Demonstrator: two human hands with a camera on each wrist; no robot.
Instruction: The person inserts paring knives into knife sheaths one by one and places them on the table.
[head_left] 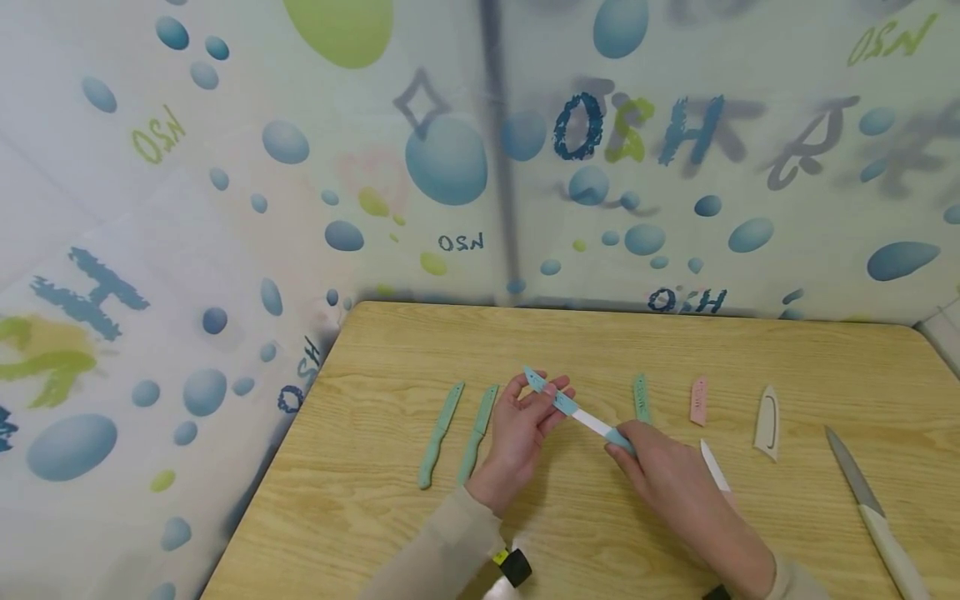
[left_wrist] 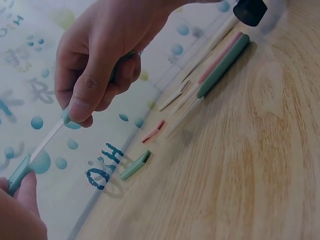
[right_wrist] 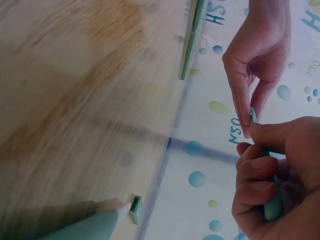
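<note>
My left hand (head_left: 517,437) pinches a light blue knife sheath (head_left: 564,403) between thumb and fingers. The white blade (head_left: 591,422) of a paring knife runs partly inside that sheath, and its bare part shows between my two hands. My right hand (head_left: 678,479) grips the knife's blue handle (head_left: 621,442), its fingers curled round it, as the left wrist view also shows. Both hands hold the knife and sheath above the table. How deep the tip sits in the sheath is hidden. Left of my left hand lie two green sheathed knives (head_left: 441,437).
On the wooden table (head_left: 360,500) lie a green sheath (head_left: 641,397), a pink sheath (head_left: 699,402) and a white sheath (head_left: 767,423). A white-bladed knife (head_left: 714,465) is partly behind my right arm; a green handle (left_wrist: 225,65) lies nearby. A large knife (head_left: 870,508) lies far right.
</note>
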